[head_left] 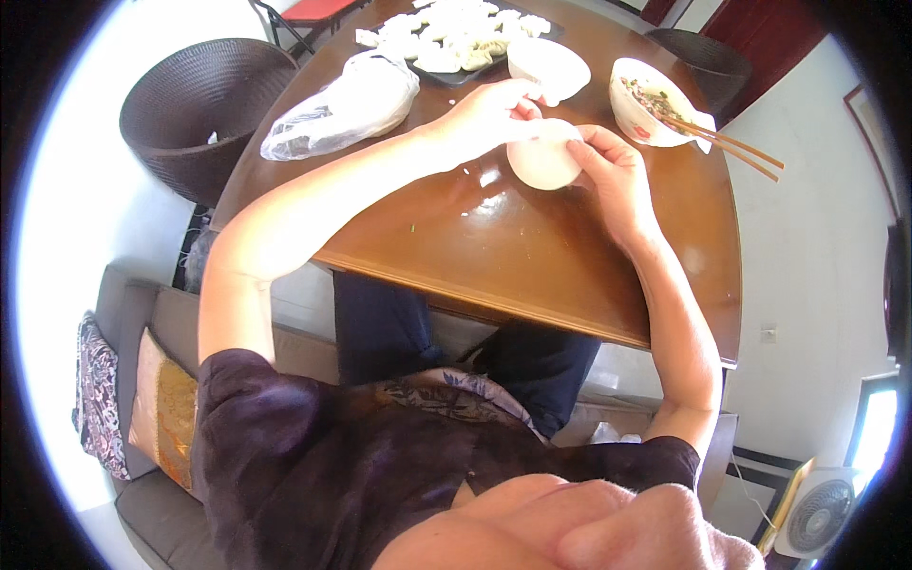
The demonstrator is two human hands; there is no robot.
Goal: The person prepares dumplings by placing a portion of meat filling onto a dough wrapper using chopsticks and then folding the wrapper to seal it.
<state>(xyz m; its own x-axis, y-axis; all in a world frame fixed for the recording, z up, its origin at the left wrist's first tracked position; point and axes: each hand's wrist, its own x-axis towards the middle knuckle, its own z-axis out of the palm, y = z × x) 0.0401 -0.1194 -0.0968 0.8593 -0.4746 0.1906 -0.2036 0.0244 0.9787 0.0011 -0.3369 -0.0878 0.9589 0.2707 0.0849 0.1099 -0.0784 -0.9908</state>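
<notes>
A round, pale dumpling wrapper (544, 163) is held up above the wooden table. My right hand (616, 171) pinches its right edge, thumb on the near face and fingers behind. My left hand (499, 112) meets the wrapper's upper left edge with bent fingers; part of that contact is hidden. Just beyond the left fingertips stands a white bowl (560, 68), its contents not visible. To the right, a patterned white bowl (635, 123) contains chopped filling (654, 98) with green bits. Wooden chopsticks (727, 144) rest in it, sticking out over its right rim.
A dark tray (440, 78) with several shaped dumplings (456, 38) lies at the table's far side. Left of it is a clear plastic bag (347, 106) with something pale inside. The glossy table (494, 242) has small white crumbs. Dark woven chairs (195, 104) stand around it.
</notes>
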